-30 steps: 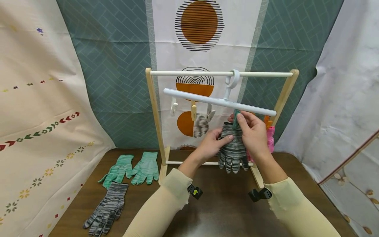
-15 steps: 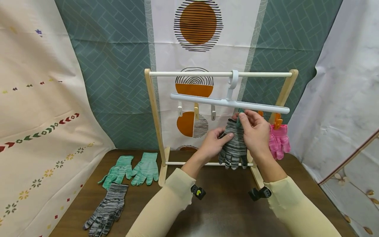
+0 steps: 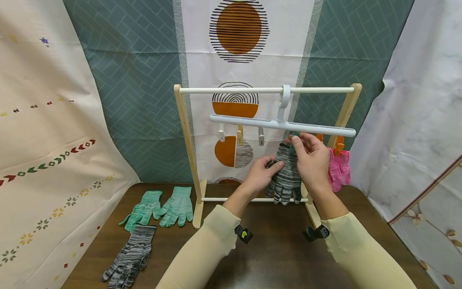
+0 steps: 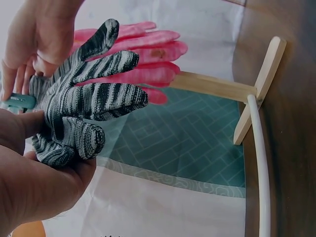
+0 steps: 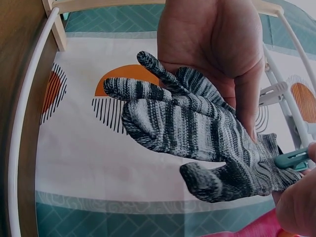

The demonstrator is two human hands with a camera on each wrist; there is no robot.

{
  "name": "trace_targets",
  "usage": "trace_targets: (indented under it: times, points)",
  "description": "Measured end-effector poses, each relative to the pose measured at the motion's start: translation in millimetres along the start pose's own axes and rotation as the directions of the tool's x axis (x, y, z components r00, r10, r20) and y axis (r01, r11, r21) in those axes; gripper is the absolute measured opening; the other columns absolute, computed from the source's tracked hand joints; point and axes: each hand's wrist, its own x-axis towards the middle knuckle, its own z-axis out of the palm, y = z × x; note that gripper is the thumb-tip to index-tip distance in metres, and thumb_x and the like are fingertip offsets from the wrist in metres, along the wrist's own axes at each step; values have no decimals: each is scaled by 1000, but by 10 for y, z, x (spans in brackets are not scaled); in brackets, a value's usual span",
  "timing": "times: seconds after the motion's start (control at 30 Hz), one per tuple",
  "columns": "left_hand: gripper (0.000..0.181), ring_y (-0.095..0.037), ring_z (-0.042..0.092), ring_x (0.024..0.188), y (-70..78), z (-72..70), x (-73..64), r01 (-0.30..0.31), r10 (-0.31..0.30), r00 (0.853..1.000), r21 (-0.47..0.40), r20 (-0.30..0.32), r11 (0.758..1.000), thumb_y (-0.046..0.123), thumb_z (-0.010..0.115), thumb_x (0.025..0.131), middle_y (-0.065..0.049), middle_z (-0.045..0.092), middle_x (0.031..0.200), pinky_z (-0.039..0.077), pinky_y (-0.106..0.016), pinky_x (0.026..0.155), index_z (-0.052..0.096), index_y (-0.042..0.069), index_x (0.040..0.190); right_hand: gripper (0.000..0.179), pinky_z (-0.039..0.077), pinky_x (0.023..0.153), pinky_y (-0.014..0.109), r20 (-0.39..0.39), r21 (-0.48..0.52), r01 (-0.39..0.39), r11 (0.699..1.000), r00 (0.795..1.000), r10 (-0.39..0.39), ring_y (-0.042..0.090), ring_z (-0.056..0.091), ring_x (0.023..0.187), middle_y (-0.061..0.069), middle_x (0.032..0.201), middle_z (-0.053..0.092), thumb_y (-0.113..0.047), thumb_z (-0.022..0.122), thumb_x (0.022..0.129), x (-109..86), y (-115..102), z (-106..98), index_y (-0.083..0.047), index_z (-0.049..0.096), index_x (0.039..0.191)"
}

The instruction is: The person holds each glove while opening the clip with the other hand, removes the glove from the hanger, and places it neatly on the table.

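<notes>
A black-and-grey striped knit glove [image 3: 286, 176] hangs fingers down below the white hanger [image 3: 267, 123]. My left hand [image 3: 260, 173] grips its side, thumb across the front and fingers behind. At the cuff, my right hand [image 3: 313, 160] pinches a green clothespin [image 5: 292, 159], which sits over the cuff edge in the right wrist view. Beside the right hand, a pink glove [image 3: 339, 168] hangs from orange clothespins [image 3: 338, 146]. White, yellow and grey clothespins hang from the hanger's left half, among them a yellow clothespin [image 3: 240, 135] holding nothing.
The hanger hooks over the top bar of a wooden rack [image 3: 187, 140] on the brown table [image 3: 267, 253]. At left on the table lie two green gloves [image 3: 178, 206] and another striped glove [image 3: 131, 255]. Patterned cloth hangs behind and at both sides.
The hanger has swung, its bar shifting right and becoming more level. Both hands and the striped glove have risen slightly. The pink glove, earlier mostly behind the right hand, now shows to its right.
</notes>
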Motion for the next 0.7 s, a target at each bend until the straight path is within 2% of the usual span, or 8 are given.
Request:
trace_targets:
  times: [0.4, 0.7]
  points:
    - [27, -12, 65, 82, -63, -36, -21, 0, -1, 1000, 3, 11, 1000, 20, 64, 109, -6, 73, 98, 53, -25, 74, 73, -2, 122, 35, 52, 99, 26, -51, 6, 13, 1000, 999, -13, 13, 76, 100, 19, 112, 78, -20, 70, 105, 7, 27, 8, 8, 69, 126]
    - [26, -13, 64, 79, -169, -150, -96, 16, -16, 1000, 45, 3, 999, 21, 64, 109, -3, 70, 92, 53, -27, 74, 73, -1, 118, 34, 52, 105, 31, -49, 2, 28, 1000, 998, -28, 22, 76, 104, 13, 108, 79, -19, 71, 104, 3, 3, -3, 6, 70, 127]
